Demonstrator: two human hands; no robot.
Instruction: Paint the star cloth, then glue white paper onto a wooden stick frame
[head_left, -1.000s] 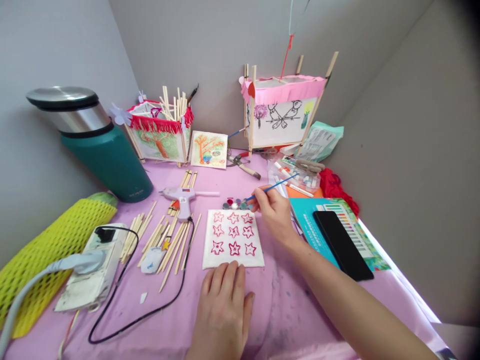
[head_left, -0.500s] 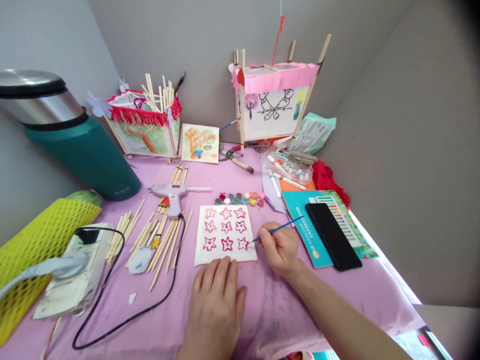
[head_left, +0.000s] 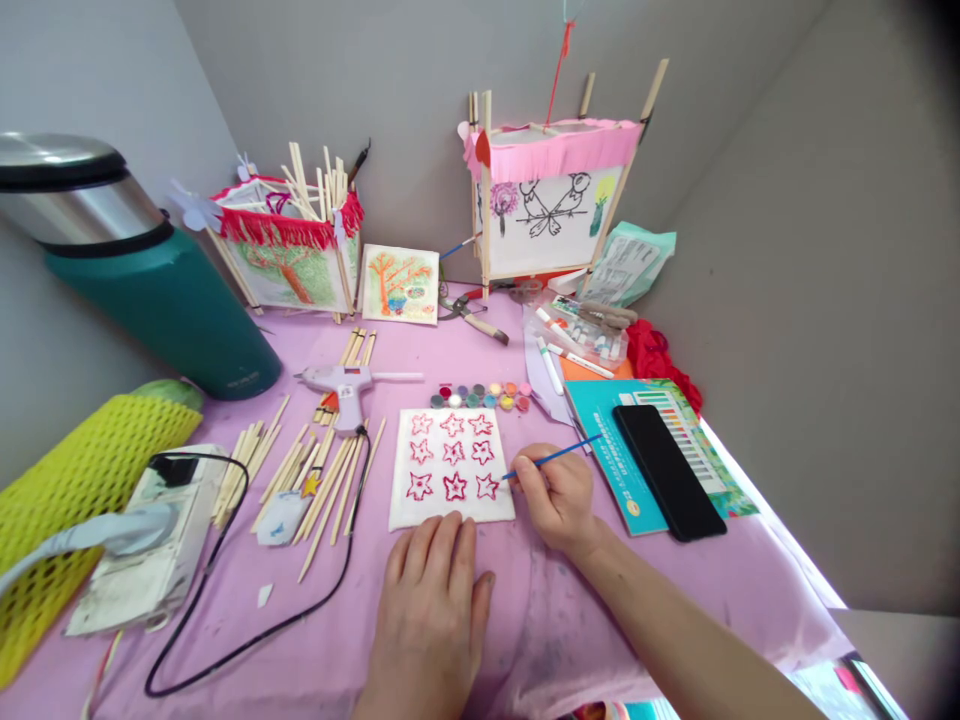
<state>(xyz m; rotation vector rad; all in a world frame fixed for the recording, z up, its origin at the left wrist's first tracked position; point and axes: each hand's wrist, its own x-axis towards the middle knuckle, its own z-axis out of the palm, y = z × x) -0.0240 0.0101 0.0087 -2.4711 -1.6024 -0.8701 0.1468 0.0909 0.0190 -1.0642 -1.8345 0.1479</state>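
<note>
A white square panel (head_left: pixel 442 513) painted with rows of red star outlines lies flat on the pink tablecloth. My left hand (head_left: pixel 431 590) rests flat, its fingertips at the panel's lower edge. Pinched in my right hand (head_left: pixel 556 500) is a thin blue paintbrush (head_left: pixel 559 454), its tip at the lower right star (head_left: pixel 487 487). Behind the panel stand small paint pots (head_left: pixel 480 397) in several colours.
Left of the panel are a glue gun (head_left: pixel 341 385) with a black cord, wooden sticks (head_left: pixel 330 490) and a power strip (head_left: pixel 161 545). A big teal bottle (head_left: pixel 169 310) stands behind. On the right, a phone (head_left: pixel 669 470) lies on a blue book (head_left: pixel 619 480). Stick-framed lanterns (head_left: pixel 555 220) stand behind.
The brush tip has shifted slightly left and up, toward the lower right star, with my right hand moving a little the same way. My left hand stays in place.
</note>
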